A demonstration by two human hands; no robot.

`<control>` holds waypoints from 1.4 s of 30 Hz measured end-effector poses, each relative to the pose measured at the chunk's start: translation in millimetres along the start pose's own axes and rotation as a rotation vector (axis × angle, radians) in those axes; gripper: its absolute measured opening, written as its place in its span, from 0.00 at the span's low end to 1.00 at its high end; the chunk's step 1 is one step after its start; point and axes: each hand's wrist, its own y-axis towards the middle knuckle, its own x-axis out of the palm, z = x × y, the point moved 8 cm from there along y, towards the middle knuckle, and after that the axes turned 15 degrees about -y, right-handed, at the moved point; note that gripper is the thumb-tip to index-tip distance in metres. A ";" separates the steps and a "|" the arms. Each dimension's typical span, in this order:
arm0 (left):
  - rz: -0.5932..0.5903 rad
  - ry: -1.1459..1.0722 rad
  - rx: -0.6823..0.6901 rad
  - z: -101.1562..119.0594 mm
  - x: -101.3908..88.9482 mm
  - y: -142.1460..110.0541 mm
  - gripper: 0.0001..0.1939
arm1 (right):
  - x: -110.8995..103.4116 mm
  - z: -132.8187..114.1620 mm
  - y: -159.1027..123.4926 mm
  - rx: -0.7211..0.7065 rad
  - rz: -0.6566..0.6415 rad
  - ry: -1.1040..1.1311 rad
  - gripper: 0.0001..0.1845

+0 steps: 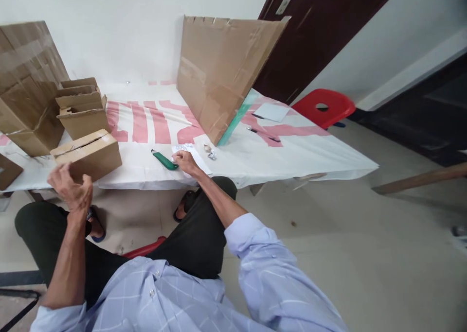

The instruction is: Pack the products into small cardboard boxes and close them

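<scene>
My left hand (72,187) is at the near side of a small closed cardboard box (95,159), its fingers loosely bent and the thumb apart. Whether the fingertips touch the box I cannot tell. My right hand (186,163) is closed over a white sheet of paper (200,158) near the table's front edge. What its fingertips pinch is too small to make out. Just left of that hand lies a green utility knife (164,160), its rear end close to the fingers. Small crumpled bits (210,152) rest beyond the right hand.
An open-flapped box (82,120) and a large carton (27,89) stand at the left. A tall cardboard panel (226,69) stands upright mid-table. Pens (261,133) and a paper sheet (272,112) lie right of it. A red stool (323,106) is beyond the white-covered table (310,157).
</scene>
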 end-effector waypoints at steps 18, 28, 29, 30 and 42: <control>-0.698 -0.016 0.319 112.4 158.3 -56.2 0.21 | -54.4 31.3 -13.5 0.090 0.291 0.163 0.06; -1.297 0.020 0.610 174.7 309.3 -125.8 0.28 | -88.6 30.3 3.0 0.080 0.377 0.149 0.08; -1.304 0.017 0.611 166.5 306.7 -123.3 0.27 | -92.4 32.0 5.3 0.081 0.384 0.148 0.08; -1.303 0.012 0.612 157.7 302.2 -120.6 0.27 | -95.6 34.0 7.5 0.084 0.390 0.147 0.08; -1.338 -0.018 0.613 116.2 264.9 -95.2 0.25 | -75.5 11.7 47.4 -0.033 0.255 0.108 0.10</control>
